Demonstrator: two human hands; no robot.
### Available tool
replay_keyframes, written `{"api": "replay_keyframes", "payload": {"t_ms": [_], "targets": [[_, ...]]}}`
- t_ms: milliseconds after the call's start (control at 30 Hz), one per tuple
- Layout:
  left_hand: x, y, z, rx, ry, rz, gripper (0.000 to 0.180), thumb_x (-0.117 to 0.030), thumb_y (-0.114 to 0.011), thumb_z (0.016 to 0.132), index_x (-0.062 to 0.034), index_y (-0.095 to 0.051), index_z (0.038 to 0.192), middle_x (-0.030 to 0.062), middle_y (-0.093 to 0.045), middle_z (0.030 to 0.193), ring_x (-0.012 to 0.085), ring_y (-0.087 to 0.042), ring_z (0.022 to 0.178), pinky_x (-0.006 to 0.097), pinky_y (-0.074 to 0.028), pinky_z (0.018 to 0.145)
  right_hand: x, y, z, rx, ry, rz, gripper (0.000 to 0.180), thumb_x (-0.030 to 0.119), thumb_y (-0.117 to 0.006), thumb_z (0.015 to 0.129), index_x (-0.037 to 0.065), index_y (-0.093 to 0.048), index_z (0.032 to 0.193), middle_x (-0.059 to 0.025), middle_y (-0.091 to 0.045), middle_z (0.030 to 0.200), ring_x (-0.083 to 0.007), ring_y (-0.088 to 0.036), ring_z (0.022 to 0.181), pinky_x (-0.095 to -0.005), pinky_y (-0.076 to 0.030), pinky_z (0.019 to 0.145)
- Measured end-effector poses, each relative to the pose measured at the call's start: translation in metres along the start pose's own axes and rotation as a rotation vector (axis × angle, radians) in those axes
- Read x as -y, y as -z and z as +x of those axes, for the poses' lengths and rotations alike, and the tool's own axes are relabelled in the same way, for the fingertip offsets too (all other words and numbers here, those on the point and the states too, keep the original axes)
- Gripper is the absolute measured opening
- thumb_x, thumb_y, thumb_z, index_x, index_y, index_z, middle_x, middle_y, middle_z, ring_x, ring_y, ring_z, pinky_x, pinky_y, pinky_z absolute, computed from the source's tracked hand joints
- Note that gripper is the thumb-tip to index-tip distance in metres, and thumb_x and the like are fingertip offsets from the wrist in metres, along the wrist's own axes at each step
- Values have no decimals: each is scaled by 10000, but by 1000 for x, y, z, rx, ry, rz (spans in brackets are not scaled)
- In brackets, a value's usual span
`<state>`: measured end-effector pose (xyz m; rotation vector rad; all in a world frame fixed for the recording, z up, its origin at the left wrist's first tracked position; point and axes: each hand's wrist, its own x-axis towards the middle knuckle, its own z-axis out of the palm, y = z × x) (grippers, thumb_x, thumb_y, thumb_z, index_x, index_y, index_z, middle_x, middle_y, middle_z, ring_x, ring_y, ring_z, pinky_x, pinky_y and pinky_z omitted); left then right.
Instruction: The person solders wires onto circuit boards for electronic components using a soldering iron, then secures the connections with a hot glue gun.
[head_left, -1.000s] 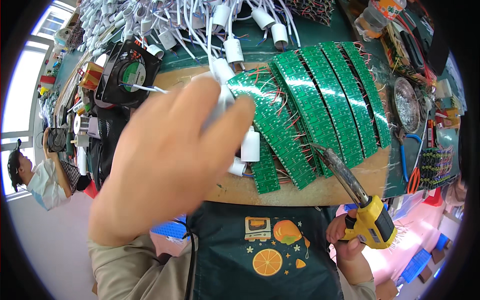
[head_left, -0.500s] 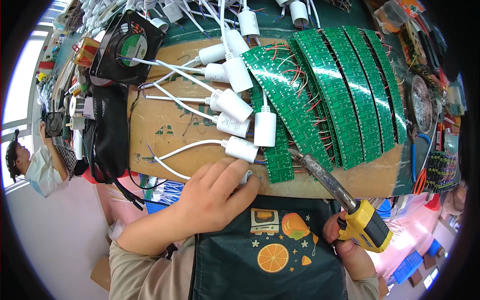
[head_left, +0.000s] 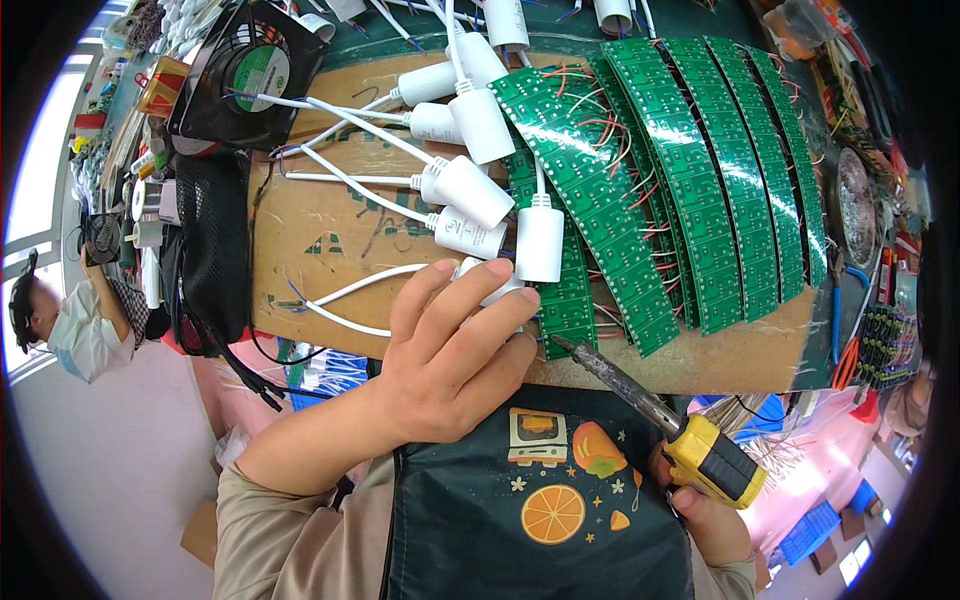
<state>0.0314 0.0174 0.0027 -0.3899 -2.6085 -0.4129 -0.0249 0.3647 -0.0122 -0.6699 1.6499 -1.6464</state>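
Note:
My right hand (head_left: 705,515) is wrapped round the yellow and black handle of a soldering iron (head_left: 650,410). The iron's tip is at the lower end of the nearest green circuit board strip (head_left: 567,300). My left hand (head_left: 445,355) lies palm down with curled fingers over a white cylindrical lamp holder (head_left: 508,288), which it mostly hides. White two-wire cables run leftward from under that hand. Just above it are more white lamp holders (head_left: 470,232), and one (head_left: 540,245) stands across the board strip.
Overlapping green circuit board strips (head_left: 690,190) with red wires cover the right of the brown work board (head_left: 330,215). A black fan (head_left: 250,80) stands at the far left, above a black mesh bag (head_left: 212,240). Blue-handled pliers (head_left: 838,310) lie at the right. Another person (head_left: 80,315) is at the left.
My left hand has moved up and right, with its fingers now over the lamp holder by the strip. The soldering iron's tip has shifted down and left to the strip's lower end.

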Motion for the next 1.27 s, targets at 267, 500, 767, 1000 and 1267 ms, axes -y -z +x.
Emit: {"api": "replay_keyframes", "payload": {"t_ms": [267, 500, 767, 1000, 1267], "targets": [[-3, -5, 0, -12, 14, -42, 175, -109, -694, 691, -79, -658, 859, 115, -632, 1179, 348, -600, 1165, 514, -420, 1010, -9, 1, -3, 21, 101, -18, 316, 316, -774, 814, 41, -627, 763, -59, -590, 661, -215, -580, 554, -312, -439, 506], [0, -3, 2, 10, -9, -33, 219, -65, -712, 664, -89, -661, 876, 115, -623, 1169, 352, -602, 1153, 517, -433, 998, 0, -10, -5, -104, -157, 213, 413, 379, -792, 799, 7, -615, 808, -51, -571, 655, -176, -541, 549, -298, -417, 509], [-1, -3, 1, 6, 1, -32, 207, -64, -708, 668, -89, -655, 867, 116, -623, 1180, 347, -601, 1159, 515, -428, 1003, 5, -7, -5, -65, -279, 268, 462, 424, -815, 761, 17, -598, 758, -44, -564, 635, -171, -528, 540, -300, -395, 502], [-1, -4, 1, 6, 3, -34, 208, -64, -708, 667, -92, -651, 866, 122, -622, 1190, 349, -599, 1163, 514, -427, 1006, -4, -10, -18, -155, -231, 247, 475, 446, -816, 749, 27, -592, 742, -40, -560, 626, -162, -520, 533, -293, -391, 497], [-1, -5, 1, -3, 13, -30, 214, -67, -712, 665, -94, -653, 869, 132, -620, 1207, 351, -595, 1169, 515, -425, 1013, 11, -10, -7, -157, -239, 263, 468, 433, -824, 751, 25, -595, 745, -45, -564, 621, -165, -520, 514, -287, -390, 485]]}}
